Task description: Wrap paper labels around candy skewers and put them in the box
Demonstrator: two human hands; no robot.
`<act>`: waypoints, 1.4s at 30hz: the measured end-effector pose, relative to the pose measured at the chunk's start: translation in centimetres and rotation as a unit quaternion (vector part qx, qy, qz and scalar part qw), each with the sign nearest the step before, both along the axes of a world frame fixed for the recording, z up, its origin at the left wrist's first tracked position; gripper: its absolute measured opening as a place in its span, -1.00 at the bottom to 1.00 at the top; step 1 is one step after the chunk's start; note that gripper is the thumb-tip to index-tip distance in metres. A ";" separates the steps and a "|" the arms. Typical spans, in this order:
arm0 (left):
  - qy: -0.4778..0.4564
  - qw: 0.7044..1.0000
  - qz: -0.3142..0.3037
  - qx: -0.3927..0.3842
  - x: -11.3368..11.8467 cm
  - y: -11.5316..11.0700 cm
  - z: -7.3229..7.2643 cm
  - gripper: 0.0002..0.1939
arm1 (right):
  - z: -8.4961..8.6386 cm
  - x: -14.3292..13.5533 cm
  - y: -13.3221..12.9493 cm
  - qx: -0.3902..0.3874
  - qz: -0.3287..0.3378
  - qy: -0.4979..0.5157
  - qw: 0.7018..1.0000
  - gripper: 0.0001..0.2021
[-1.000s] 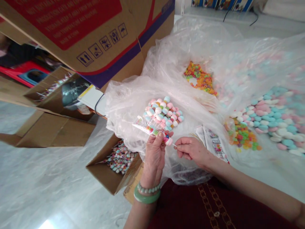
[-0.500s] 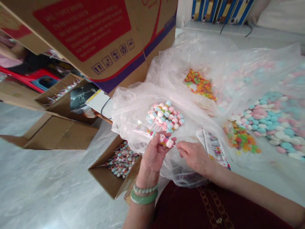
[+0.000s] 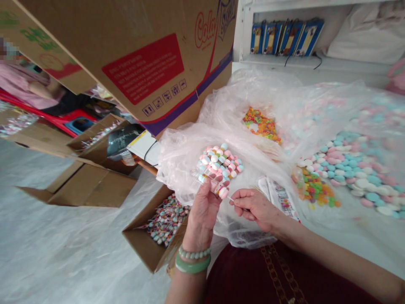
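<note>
My left hand [image 3: 204, 211] is closed round a candy skewer [image 3: 223, 193] with pink and white marshmallow pieces, its fingers covering part of it. From the skewer's right end a thin white stick sticks out, pinched by the fingertips of my right hand [image 3: 257, 209]. Clear film seems to lie about the candy in my left hand, but the details are blurred. Just beyond my hands, a heap of marshmallow skewers [image 3: 218, 159] rests on a clear plastic sheet [image 3: 180, 145]. Printed wrappers [image 3: 281, 196] lie behind my right hand.
Gummy rings [image 3: 261, 126], more gummies [image 3: 318, 188] and loose marshmallows [image 3: 354, 158] lie on plastic to the right. A big carton [image 3: 152, 55] stands at the back left. Below the table edge is a box of candy skewers [image 3: 134, 238]. A person [image 3: 34, 86] sits far left.
The view has tilted up a little, showing more shelf and carton. My right hand still pinches the stick, and its end shows slightly more. My left hand keeps its hold.
</note>
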State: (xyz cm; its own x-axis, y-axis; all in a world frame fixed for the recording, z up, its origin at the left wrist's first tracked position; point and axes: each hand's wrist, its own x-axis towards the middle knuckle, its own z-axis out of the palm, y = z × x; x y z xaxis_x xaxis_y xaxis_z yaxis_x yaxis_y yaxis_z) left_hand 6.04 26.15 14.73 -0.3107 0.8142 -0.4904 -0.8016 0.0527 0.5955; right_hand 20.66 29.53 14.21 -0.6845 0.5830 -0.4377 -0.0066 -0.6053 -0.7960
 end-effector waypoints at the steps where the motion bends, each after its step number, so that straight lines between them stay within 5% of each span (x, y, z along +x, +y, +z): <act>1: 0.004 1.000 0.010 0.010 -0.3 0.0 0.2 -0.78 | 0.1 0.1 0.0 -0.005 0.007 0.001 1.000 -0.85; 14: 0.064 0.994 0.086 -0.025 -1.2 -0.4 1.1 -0.88 | 0.0 0.3 -0.3 0.060 0.022 -0.034 0.997 -0.87; 21: 0.072 0.994 0.080 -0.034 -1.1 -0.6 1.4 -0.89 | -0.5 0.2 -0.3 0.107 0.017 -0.080 0.991 -0.92; 29: 0.182 0.977 0.080 -0.073 -1.2 -0.7 0.8 -0.76 | -1.1 0.5 0.2 0.120 0.060 -0.086 0.987 -0.91; 34: 0.169 0.981 0.057 -0.070 -0.7 -0.4 0.4 -0.66 | -1.1 0.5 0.0 0.198 0.036 -0.128 0.971 -0.88; 42: 0.028 0.998 0.024 -0.051 -0.4 -0.1 0.3 -0.84 | -0.4 1.1 0.4 0.010 0.080 0.006 0.997 -0.83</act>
